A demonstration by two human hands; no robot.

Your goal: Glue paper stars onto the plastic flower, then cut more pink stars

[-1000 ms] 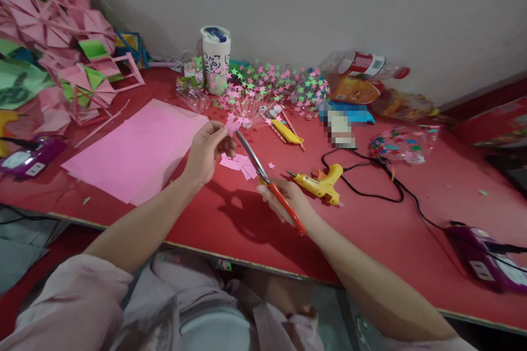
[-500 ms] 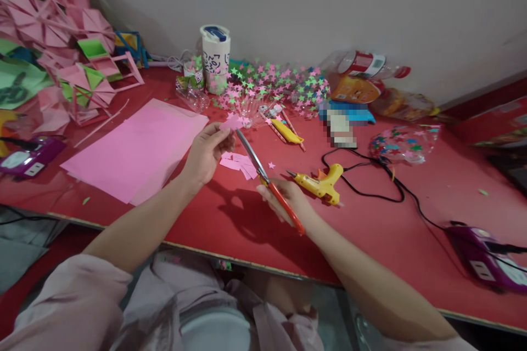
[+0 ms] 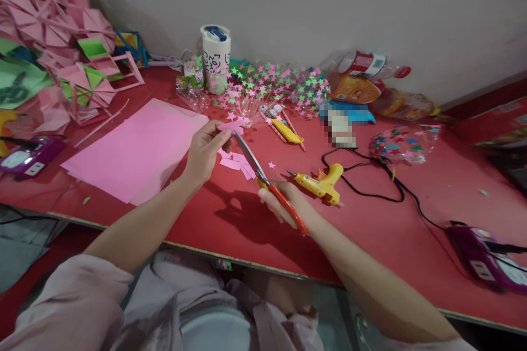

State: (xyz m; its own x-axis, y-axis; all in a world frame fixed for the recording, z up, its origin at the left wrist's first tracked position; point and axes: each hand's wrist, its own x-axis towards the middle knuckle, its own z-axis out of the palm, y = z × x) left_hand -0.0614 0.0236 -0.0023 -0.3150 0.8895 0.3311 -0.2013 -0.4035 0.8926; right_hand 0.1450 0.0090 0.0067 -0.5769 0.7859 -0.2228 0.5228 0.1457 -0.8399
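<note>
My left hand (image 3: 206,151) pinches a small piece of pink paper (image 3: 235,125) between thumb and fingers. Wrapped around the red handles of a pair of scissors (image 3: 252,160) is my right hand (image 3: 284,203). The blade tips meet the pink paper close to my left thumb. Below them on the red table (image 3: 197,225) lie several pink paper strips (image 3: 241,164) and a single small pink star (image 3: 272,165). Large pink paper sheets (image 3: 132,148) lie to the left of my left hand.
A yellow glue gun (image 3: 321,184) lies right of my right hand, its black cord running to a purple power strip (image 3: 486,258). Behind are a white tumbler (image 3: 216,60), many star cutouts (image 3: 272,85) and plastic bottles (image 3: 366,64). Pink paper constructions (image 3: 61,27) are piled at the left.
The scissor tips have shifted slightly left, onto the pink paper. The paper has turned a little in my left hand. Otherwise the table looks the same.
</note>
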